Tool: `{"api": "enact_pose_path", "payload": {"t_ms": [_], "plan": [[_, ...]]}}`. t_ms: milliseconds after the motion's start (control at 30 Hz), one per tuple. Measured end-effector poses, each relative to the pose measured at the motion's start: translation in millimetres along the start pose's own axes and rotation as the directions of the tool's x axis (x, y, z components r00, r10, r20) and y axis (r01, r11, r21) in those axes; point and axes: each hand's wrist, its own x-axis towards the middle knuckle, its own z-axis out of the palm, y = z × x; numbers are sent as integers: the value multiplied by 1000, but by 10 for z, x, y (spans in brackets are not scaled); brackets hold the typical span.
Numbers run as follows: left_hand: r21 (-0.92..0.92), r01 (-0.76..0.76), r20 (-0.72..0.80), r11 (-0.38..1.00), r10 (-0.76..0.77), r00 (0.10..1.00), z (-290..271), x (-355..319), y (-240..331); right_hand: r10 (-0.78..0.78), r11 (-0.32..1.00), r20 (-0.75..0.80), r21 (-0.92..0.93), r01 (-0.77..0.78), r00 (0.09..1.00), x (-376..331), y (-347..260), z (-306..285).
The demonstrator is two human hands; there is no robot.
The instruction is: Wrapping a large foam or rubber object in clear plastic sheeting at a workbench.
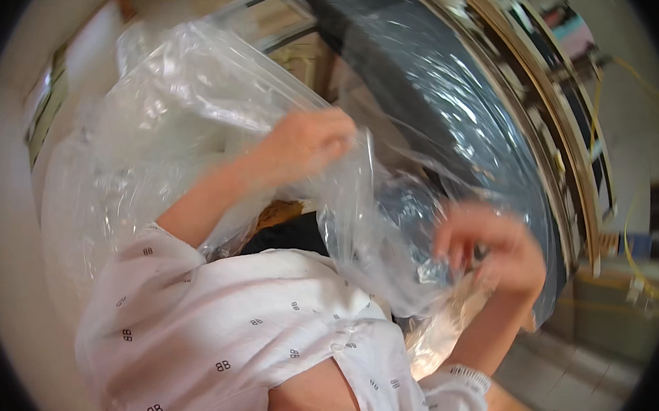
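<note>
I had a big clear plastic bag (222,99) up in front of my chest, spread between both hands and billowing over a dark, plastic-covered panel (400,65) behind it. My left hand (307,144) was closed on a fold of the film near the upper middle of the sheet, fingers curled in with the plastic bunched inside them. My right hand (494,251) was lower and to the side, fingers bent around a crumpled edge of the same bag, though the film was so glassy and wrinkled that I could not tell how much of it was truly pinched there. My white patterned sleeve (221,328) ran under the hanging part.

I judged the bag to be nearly weightless, limp and slippery, with no stiffness to keep its shape; it sagged wherever I was not holding it. It seemed likely to slide through a loose pinch and to stretch or tear if pulled hard at one point. The best hold looked to be along an edge or a gathered fold, with several layers bunched together.
</note>
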Motion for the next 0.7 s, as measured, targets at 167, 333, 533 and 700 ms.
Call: {"api": "enact_pose_path", "payload": {"t_ms": [167, 333, 533, 700], "plan": [[-601, -478, 229, 640, 711, 665, 975, 32, 1703, 260, 937, -531, -65, -344, 807, 670, 367, 166], [-729, -516, 373, 450, 893, 252, 834, 30, 2446, 22, 1000, -390, 6, -22, 921, -212, 344, 558], [-648, -462, 63, 605, 647, 760, 1007, 800, 1930, 276, 889, -759, -31, 456, -589, -4212, 757, 1822], [-458, -166, 177, 873, 272, 946, 1987, 1389, 1116, 283, -282, -842, -531, 799, -459, -4695, 921, 4604]]}}
